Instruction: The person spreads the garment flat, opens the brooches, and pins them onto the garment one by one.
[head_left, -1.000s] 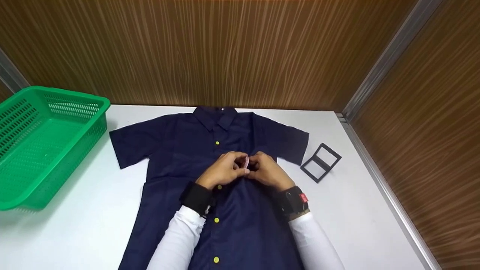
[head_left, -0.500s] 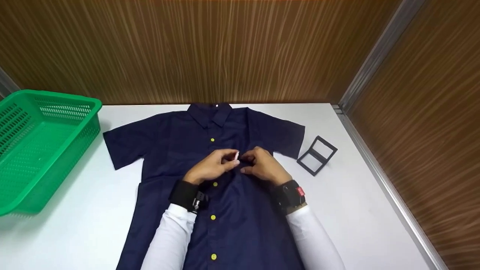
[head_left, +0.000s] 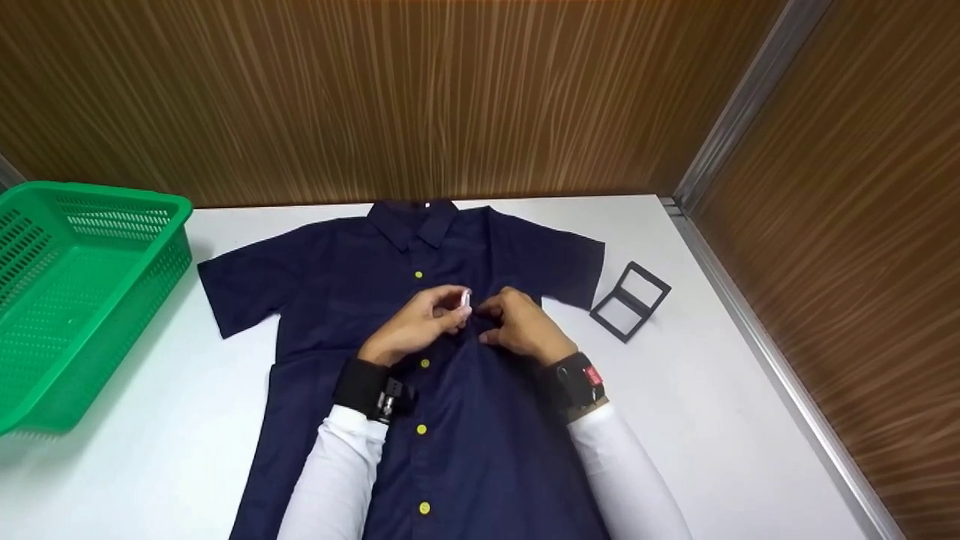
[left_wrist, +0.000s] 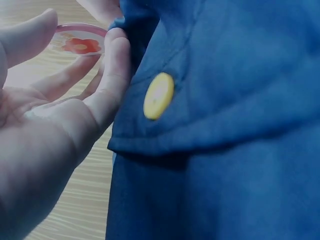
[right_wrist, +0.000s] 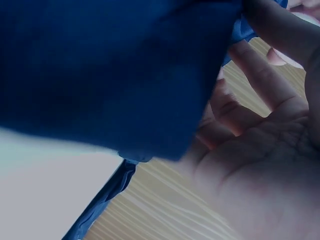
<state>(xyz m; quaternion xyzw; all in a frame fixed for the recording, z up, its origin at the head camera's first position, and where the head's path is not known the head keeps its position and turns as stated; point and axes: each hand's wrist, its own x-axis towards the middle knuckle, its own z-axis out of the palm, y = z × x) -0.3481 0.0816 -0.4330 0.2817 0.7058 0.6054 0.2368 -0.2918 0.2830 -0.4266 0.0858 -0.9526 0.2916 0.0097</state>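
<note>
A dark navy short-sleeved shirt with yellow buttons lies front up on the white table. My left hand pinches a small round badge by its edge, above the shirt's chest. In the left wrist view the badge shows an orange flower and a pink rim; a yellow button is close by. To the right of the badge, my right hand holds a raised fold of the shirt between thumb and fingers. The right wrist view shows cloth at those fingertips; the grip is partly hidden.
A green plastic basket stands at the left. An opened black-framed case with two pale panels lies beyond the right sleeve. Wood-patterned walls border the table at the back and right.
The hands were close together at the badge; now a small gap separates them. My left hand has moved left with the badge, which has turned slightly. The head view has shifted a little.
</note>
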